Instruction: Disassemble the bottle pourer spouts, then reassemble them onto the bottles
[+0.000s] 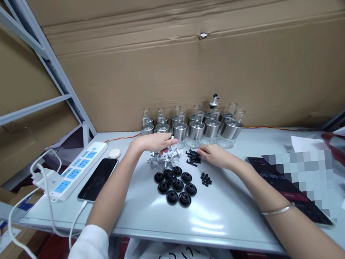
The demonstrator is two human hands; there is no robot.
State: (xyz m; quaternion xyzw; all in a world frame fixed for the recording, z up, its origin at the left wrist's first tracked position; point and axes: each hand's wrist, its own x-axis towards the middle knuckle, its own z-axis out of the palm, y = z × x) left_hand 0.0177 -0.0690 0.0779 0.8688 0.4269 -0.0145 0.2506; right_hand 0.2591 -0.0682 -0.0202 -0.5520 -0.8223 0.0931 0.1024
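Note:
My left hand (158, 142) reaches over a heap of silver metal fittings (164, 159), its fingers closed around one small silver fitting (172, 138). To the right, my right hand (213, 155) is at a pile of thin black pins (194, 156), fingertips pinched on the end of one pin; the fingers partly hide it. Nearer me lie several round black stoppers (177, 185) in a cluster. Beside them is a small group of tiny black caps (206, 179).
Behind my hands stand rows of glass bottles (196, 130) with silver bands; one bears an assembled stopper (214, 101). A power strip (78, 170), a phone (98, 179) and a white round object (114, 153) lie left. A tablet (286, 188) lies right. Cardboard (185, 72) walls the back.

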